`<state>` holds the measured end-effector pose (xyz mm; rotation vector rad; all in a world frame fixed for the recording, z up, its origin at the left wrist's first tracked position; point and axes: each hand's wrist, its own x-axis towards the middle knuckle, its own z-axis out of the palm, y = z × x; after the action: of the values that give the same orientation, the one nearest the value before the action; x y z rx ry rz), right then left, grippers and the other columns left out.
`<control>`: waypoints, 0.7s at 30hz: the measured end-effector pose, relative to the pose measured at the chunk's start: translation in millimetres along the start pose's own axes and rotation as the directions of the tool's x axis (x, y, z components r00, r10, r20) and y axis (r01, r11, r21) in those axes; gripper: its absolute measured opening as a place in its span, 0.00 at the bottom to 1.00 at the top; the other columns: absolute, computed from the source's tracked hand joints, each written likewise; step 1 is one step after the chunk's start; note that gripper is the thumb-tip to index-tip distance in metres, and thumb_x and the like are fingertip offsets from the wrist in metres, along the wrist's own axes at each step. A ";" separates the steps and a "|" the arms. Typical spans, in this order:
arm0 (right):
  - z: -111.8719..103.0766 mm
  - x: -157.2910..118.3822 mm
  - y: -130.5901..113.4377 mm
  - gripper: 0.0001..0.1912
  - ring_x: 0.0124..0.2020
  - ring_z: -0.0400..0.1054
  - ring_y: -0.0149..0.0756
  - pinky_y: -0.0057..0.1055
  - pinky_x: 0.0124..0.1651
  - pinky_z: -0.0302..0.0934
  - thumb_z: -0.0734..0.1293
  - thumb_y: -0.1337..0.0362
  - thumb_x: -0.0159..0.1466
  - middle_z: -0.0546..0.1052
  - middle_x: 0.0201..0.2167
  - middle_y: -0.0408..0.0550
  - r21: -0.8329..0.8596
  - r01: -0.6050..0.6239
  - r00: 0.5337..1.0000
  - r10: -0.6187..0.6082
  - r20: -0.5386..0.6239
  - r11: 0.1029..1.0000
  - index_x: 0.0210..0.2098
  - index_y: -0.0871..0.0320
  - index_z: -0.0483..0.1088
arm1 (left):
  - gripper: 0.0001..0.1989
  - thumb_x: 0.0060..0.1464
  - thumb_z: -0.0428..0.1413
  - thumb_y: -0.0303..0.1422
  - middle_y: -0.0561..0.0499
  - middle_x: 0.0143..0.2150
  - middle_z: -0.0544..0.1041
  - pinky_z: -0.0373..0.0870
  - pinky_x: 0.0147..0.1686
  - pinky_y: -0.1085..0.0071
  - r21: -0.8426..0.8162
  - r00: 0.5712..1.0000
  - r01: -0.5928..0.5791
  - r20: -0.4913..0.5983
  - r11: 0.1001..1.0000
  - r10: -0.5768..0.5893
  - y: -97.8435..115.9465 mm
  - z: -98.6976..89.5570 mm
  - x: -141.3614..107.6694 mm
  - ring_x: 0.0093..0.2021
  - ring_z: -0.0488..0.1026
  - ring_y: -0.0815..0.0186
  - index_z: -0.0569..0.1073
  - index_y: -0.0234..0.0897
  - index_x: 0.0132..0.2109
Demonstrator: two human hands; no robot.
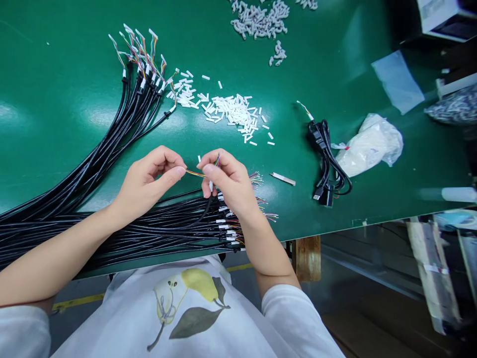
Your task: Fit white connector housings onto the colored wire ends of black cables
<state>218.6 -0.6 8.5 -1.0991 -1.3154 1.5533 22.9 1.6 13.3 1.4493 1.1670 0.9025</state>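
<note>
My left hand (151, 181) pinches thin coloured wires (196, 173) between thumb and forefinger. The same wires run across to my right hand (229, 181), whose fingers are closed round them; their tips stick up past its forefinger. A black cable (206, 214) comes up to my right hand from below, with a white sleeve at its end. Under my forearms lies a bundle of black cables (160, 228), its stripped wire ends to the right. Another black cable bundle (108, 144) curves up at the left, with white connectors on its coloured wires.
White tubes (234, 110) are scattered beyond my hands, with grey-white pieces (261, 21) farther back. To the right lie a small flat tool (283, 179), a coiled black cable (323, 144), a plastic bag (368, 144) and a translucent sheet (398, 82).
</note>
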 end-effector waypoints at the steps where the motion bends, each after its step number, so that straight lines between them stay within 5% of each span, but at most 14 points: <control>1: 1.1 -0.9 -0.9 0.17 0.20 0.62 0.20 0.21 0.21 0.57 0.71 0.48 0.64 0.64 0.26 0.36 -0.050 0.023 1.000 -0.024 -0.004 0.998 0.36 0.56 0.69 | 0.08 0.59 0.60 0.38 0.54 0.30 0.73 0.64 0.32 0.72 -0.001 1.000 -0.003 0.010 1.000 0.003 0.6 -0.2 -0.2 0.29 0.66 0.70 0.74 0.38 0.36; 4: 3.6 -3.2 -2.1 0.16 0.20 0.58 0.20 0.21 0.21 0.56 0.73 0.50 0.62 0.63 0.25 0.36 -0.145 0.067 0.997 -0.073 -0.034 0.987 0.33 0.56 0.70 | 0.08 0.57 0.62 0.38 0.54 0.30 0.73 0.65 0.31 0.72 -0.028 0.998 0.008 0.055 1.000 -0.006 0.6 -0.6 -0.2 0.29 0.66 0.70 0.75 0.38 0.37; 9: 2.0 -1.9 -1.2 0.16 0.17 0.64 0.20 0.20 0.19 0.53 0.66 0.49 0.67 0.62 0.23 0.33 0.009 -0.020 0.995 0.021 -0.099 1.000 0.35 0.55 0.62 | 0.11 0.57 0.63 0.38 0.52 0.31 0.74 0.65 0.30 0.73 -0.223 0.985 0.146 0.122 0.964 -0.121 -3.7 -0.9 4.0 0.29 0.67 0.70 0.79 0.38 0.45; 16: -3.5 0.3 -2.2 0.16 0.26 0.74 0.23 0.18 0.21 0.60 0.68 0.50 0.67 0.66 0.34 0.37 0.048 0.043 0.992 -0.037 -0.124 0.998 0.38 0.53 0.60 | 0.09 0.52 0.66 0.38 0.54 0.26 0.70 0.62 0.27 0.73 -0.441 0.974 0.228 0.107 0.868 -0.202 -1.9 -0.8 9.7 0.26 0.63 0.71 0.79 0.37 0.37; 21: -2.7 0.2 0.5 0.12 0.24 0.73 0.23 0.19 0.19 0.59 0.67 0.53 0.68 0.65 0.32 0.36 0.039 0.083 0.988 -0.078 -0.130 0.996 0.39 0.53 0.63 | 0.11 0.50 0.67 0.38 0.54 0.26 0.69 0.62 0.27 0.74 -0.459 0.971 0.238 0.102 0.856 -0.215 -1.2 -0.7 9.3 0.26 0.63 0.71 0.79 0.37 0.37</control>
<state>221.1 0.3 7.8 -1.0868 -1.2182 1.4218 24.3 10.8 11.9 0.9119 0.9727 0.9018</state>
